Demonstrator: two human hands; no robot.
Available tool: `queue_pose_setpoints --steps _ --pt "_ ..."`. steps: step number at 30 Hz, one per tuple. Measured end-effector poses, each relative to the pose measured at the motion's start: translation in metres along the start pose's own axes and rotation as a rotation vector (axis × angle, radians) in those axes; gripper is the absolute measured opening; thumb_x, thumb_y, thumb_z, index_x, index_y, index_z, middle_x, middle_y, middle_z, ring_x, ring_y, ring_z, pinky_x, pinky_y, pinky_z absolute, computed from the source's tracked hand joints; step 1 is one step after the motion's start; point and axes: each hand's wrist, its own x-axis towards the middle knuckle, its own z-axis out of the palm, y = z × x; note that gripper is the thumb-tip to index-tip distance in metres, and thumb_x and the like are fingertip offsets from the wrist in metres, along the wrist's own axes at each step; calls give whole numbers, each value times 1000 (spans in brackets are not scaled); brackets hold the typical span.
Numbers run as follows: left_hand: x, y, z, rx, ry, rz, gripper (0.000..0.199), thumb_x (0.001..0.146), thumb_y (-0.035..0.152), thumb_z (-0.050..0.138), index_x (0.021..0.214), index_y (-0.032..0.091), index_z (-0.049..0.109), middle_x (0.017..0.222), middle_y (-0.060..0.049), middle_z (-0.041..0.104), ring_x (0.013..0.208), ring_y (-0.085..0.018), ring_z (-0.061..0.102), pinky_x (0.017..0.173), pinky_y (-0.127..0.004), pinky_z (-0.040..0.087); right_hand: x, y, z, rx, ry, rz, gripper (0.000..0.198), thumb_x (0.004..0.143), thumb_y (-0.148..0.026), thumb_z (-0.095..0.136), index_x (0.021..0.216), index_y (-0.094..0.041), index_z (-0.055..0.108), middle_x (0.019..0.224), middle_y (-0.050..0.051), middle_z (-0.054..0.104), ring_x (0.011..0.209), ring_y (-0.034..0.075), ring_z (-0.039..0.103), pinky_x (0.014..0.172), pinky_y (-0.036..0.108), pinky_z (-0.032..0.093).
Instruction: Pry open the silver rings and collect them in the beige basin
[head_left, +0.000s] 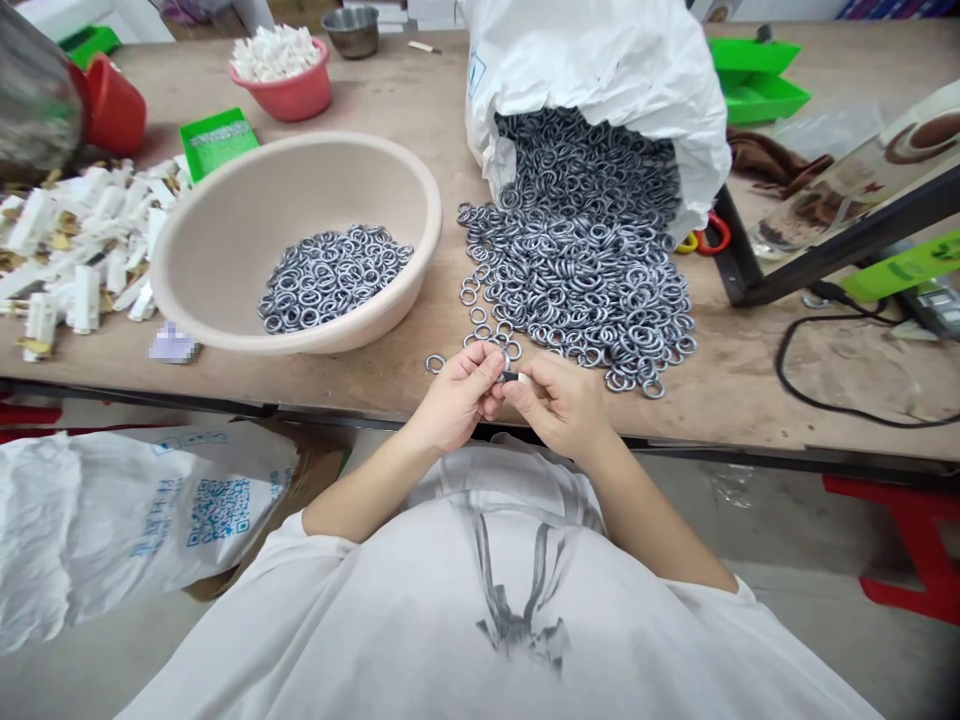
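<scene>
My left hand (459,398) and my right hand (564,402) meet at the table's front edge, both with fingers closed in a pinch. Between the fingertips shows a small dark piece (511,377); its kind is hard to tell, and the fingers cover most of it. Just beyond my hands lie loose grey rings (484,333), some almost touching my fingers. They lead into a big heap of the same rings (592,290), which spills out of a white sack (600,60). To the left, a wide beige basin (202,250) holds more grey rings (334,275).
White plastic parts (82,240) are piled at the left. Farther back are a green tray (214,160), a red bowl (289,95) of white pieces and a metal bowl (352,35). A black stand (825,255) and a cable (787,370) occupy the right side.
</scene>
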Motion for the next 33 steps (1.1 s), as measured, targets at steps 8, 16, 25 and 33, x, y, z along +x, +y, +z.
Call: queue_pose_setpoints --steps 8,16,25,33 --pt "1 -1 -2 -1 -9 -5 48 69 51 84 81 19 50 55 9 50 39 -1 38 38 -13 30 0 -4 -3 18 -64 67 41 96 -52 52 67 -22 54 60 -1 50 56 13 43 57 30 30" --pt "-5 -5 -10 147 -195 -131 48 73 55 80 79 17 52 53 7 52 39 -3 39 38 -14 29 7 21 0 72 68 338 49 96 -60 48 65 -22 52 56 -2 47 56 14 43 57 30 29" --pt "-4 -6 -15 101 -156 -102 42 74 49 81 83 18 53 55 7 51 41 -3 40 38 -13 30 10 11 1 367 -9 304 41 85 -63 65 84 -22 64 69 -2 54 61 13 46 59 27 36" --pt "-2 6 -34 103 -37 -34 42 77 43 80 106 16 66 72 -1 70 51 -6 61 51 -16 50 -1 39 -1 -382 -230 383 25 79 -34 79 102 -25 74 92 5 65 79 23 60 63 31 35"
